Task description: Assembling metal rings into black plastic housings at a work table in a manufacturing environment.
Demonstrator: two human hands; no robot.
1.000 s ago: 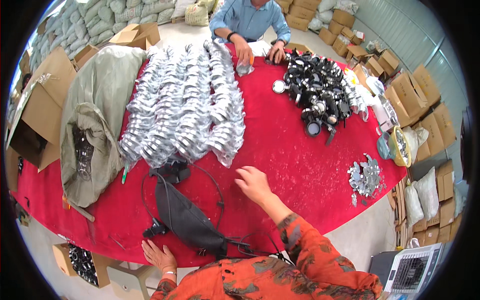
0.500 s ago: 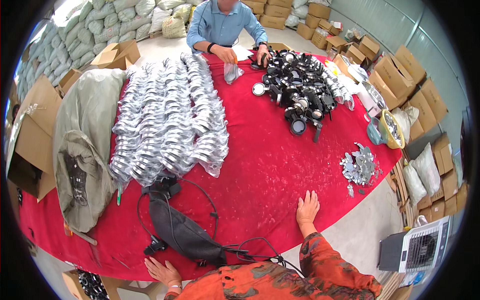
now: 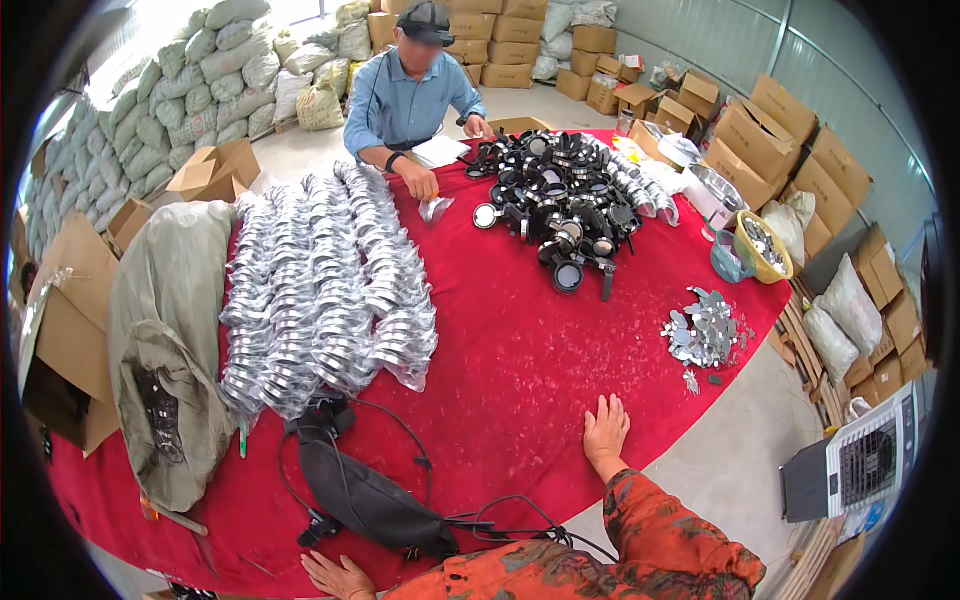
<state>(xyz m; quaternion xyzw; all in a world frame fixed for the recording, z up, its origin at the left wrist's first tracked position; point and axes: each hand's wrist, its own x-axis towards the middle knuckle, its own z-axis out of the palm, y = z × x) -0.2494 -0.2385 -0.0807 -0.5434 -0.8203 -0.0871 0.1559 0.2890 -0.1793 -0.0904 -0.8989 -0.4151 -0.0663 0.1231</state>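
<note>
My right hand [image 3: 606,437] rests palm down on the red tablecloth [image 3: 500,370], fingers spread, with nothing in it. My left hand [image 3: 338,577] lies open at the table's near edge, partly cut off by the lower rim. Between my hands, closer to the left one, sits a black padded bag [image 3: 372,497] with black cables trailing around it. Beyond my right hand is a loose heap of flat grey metal pieces [image 3: 703,330]. Farther left, several rows of shiny round parts wrapped in clear plastic [image 3: 325,290] stretch away from me.
Across the table a person in a blue shirt [image 3: 408,110] holds a small clear plastic bag [image 3: 435,208] beside a pile of black round parts [image 3: 555,195]. A grey-green sack [image 3: 170,300] slumps at left. A yellow basket [image 3: 765,245] stands at the right edge; an air cooler [image 3: 850,455] is beyond.
My view has tilted up, showing more of the person opposite. That person's one hand has left the black pile; the other still holds the plastic bag. My hands stay flat on the cloth.
</note>
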